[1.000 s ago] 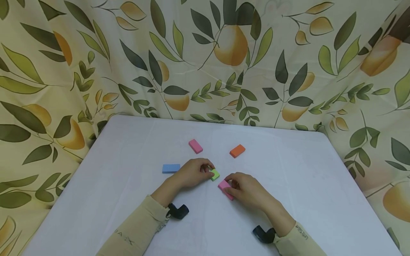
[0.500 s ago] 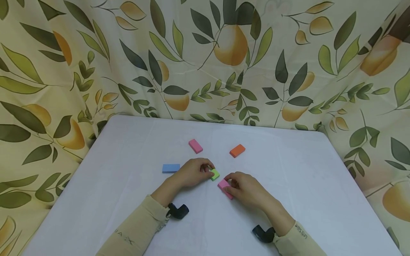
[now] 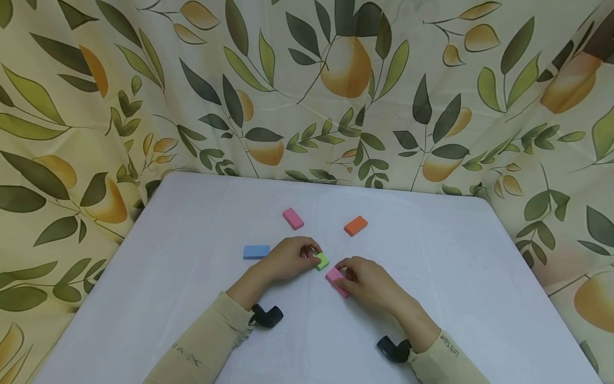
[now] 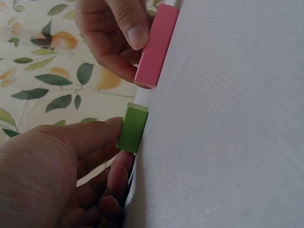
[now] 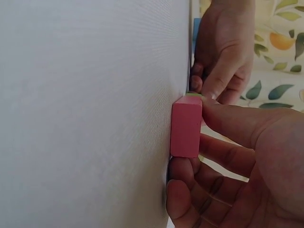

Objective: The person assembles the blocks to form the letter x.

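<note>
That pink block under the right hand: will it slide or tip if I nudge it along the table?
The pink block lies flat on its broad face on the white table, so it will probably slide rather than tip or roll. Its square edges keep their shape under the right hand, so it looks stiff. The matte surface suggests it is not slippery.

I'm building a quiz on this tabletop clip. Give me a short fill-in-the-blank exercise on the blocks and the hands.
1. The left hand grips the ____ block.
2. The right hand holds a ____ block.
3. The block left of the left hand is ____.
4. The untouched block on the far right of the white table is ____.

Missing words: green; pink; blue; orange
</note>
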The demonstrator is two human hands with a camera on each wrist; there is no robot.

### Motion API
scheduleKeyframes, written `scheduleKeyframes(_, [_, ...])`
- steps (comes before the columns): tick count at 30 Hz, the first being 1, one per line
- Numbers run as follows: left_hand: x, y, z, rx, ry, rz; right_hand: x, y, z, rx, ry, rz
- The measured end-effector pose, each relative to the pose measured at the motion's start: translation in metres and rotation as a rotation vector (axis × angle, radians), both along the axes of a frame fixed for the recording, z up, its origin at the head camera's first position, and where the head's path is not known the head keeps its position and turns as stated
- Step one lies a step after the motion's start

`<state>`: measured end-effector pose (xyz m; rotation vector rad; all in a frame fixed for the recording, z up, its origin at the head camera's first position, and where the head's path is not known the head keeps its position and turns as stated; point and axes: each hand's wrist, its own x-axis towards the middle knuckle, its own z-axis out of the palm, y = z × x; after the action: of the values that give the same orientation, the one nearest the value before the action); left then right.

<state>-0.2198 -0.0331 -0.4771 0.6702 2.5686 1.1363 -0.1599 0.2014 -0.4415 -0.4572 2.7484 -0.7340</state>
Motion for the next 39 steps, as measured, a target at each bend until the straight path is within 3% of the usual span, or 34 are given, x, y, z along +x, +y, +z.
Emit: scheduleKeyframes(39, [0.0006, -0.0002, 0.0023, 0.008, 0.015, -0.007, -0.002, -0.004, -0.0002, 0.007, 0.017, -0.015])
